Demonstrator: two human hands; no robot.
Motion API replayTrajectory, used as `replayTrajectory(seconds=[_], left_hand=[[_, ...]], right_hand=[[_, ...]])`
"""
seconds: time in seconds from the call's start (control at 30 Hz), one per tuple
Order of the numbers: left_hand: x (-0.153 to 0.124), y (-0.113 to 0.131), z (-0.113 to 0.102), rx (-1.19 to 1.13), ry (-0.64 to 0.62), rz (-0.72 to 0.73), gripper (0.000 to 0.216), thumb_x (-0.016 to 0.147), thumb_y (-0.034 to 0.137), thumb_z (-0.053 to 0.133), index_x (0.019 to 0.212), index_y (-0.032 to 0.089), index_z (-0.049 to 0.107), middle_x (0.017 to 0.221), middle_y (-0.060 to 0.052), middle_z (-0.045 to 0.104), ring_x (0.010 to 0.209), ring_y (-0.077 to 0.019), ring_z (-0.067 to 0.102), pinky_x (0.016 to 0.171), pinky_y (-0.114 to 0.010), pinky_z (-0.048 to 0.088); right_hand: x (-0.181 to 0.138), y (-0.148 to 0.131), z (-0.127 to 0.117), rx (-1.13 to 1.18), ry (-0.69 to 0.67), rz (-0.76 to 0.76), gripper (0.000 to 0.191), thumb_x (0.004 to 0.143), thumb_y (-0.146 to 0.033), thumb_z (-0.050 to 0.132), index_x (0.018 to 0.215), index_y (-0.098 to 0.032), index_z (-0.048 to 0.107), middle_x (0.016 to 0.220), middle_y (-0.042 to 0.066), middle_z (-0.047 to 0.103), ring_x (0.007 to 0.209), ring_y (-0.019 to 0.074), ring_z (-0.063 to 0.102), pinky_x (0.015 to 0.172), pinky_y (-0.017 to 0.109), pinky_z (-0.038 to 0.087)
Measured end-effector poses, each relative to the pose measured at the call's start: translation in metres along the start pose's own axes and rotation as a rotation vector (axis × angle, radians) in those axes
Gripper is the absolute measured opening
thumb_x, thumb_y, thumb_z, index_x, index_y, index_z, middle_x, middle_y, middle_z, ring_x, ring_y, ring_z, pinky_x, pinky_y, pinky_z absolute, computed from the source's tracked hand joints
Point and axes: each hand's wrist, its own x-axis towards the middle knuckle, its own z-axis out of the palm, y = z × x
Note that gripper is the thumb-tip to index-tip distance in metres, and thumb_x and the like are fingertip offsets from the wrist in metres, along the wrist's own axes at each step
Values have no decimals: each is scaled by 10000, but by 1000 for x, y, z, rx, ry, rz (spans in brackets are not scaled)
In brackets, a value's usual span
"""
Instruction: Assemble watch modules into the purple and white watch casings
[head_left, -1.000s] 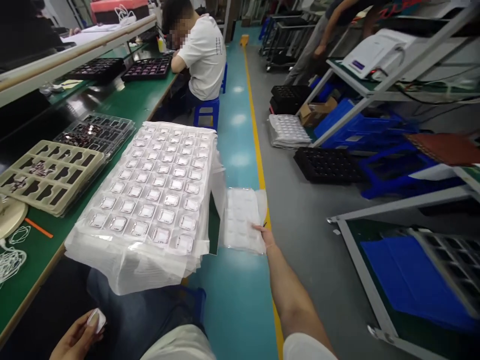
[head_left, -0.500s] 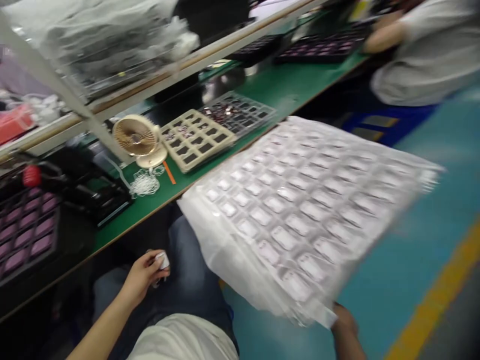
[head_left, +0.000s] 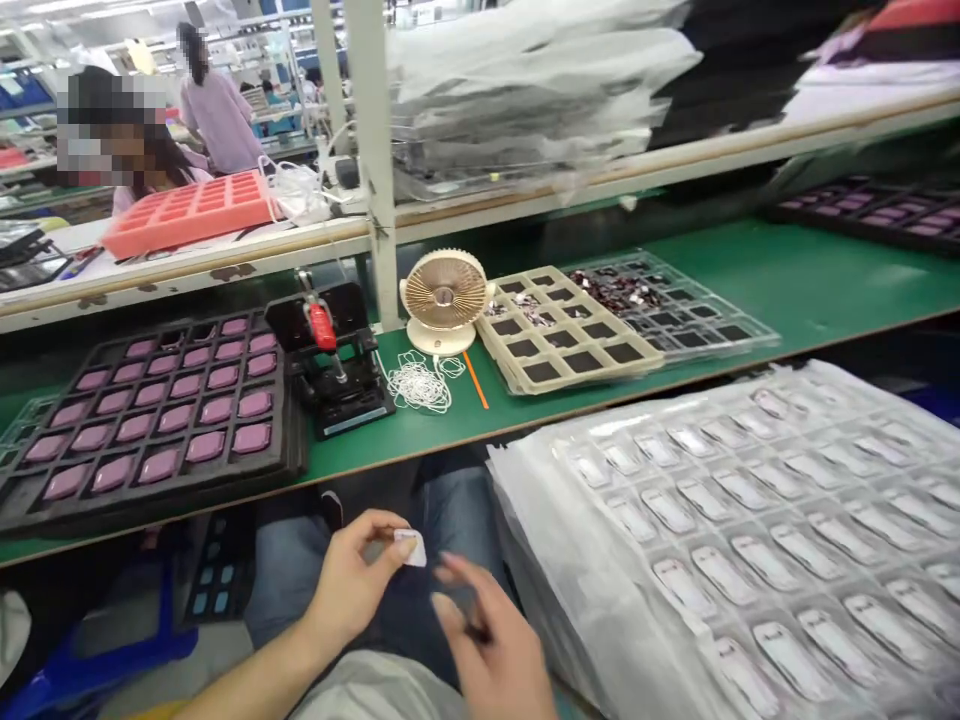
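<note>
A black tray of purple pieces stands at the far left, its near rim just beside the front edge of the green surface. Just right of it, a black fixture with a red handle leaves a strip of surface before its base. Below that edge, the left hand has its grip closed, thumb against fingers, on a small white piece; the piece is over the lap, apart from the surface's edge. A tangle of white cord lies before a cream fan, an orange strip beside it. The right hand, blurred, is near the piece but apart from it, its grip parted, with nothing visible between thumb and fingertips. Further right, a cream tray sits near the front edge, touching or overlapping a clear tray; I cannot tell which. Green surface stretches beyond. A stack of pocketed white sheets fills the lower right, its left side bounding the hands' room.
</note>
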Motion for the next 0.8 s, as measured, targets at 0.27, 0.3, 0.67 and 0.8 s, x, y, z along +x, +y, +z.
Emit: replayTrajectory(seconds=[0.27, 0.3, 0.67, 0.8], left_hand=[[23, 20, -43, 147, 215, 184, 189, 941, 316, 726, 1113, 258, 776, 1099, -83, 775, 939, -237, 725, 860, -354, 578], [24, 24, -45, 170, 231, 244, 239, 960, 286, 696, 1190, 268, 757, 1172, -96, 752, 962, -236, 721, 861, -354, 582], [34, 102, -184, 821, 696, 621, 205, 1011, 170, 570, 1151, 223, 711, 1119, -102, 763, 1096, -251, 685, 1029, -415, 525], [103, 152, -283, 977, 726, 354, 210, 1020, 200, 549, 1107, 152, 734, 1126, -135, 767, 1103, -271, 696, 1041, -448, 530]], right_hand=[[111, -43, 71, -126, -204, -96, 355, 999, -542, 593, 1013, -246, 789, 862, 47, 763, 712, 221, 678, 643, 297, 502], [125, -41, 66, -181, -174, -57, 410, 978, -593, 580, 1004, -239, 785, 851, 51, 764, 719, 233, 682, 661, 304, 507], [239, -25, 27, -1048, -174, 322, 507, 856, -755, 462, 839, -282, 642, 834, 151, 768, 843, 398, 748, 670, 417, 513], [229, -35, 28, -966, -65, 301, 496, 843, -742, 430, 915, -298, 640, 919, 160, 780, 832, 408, 743, 685, 448, 532]])
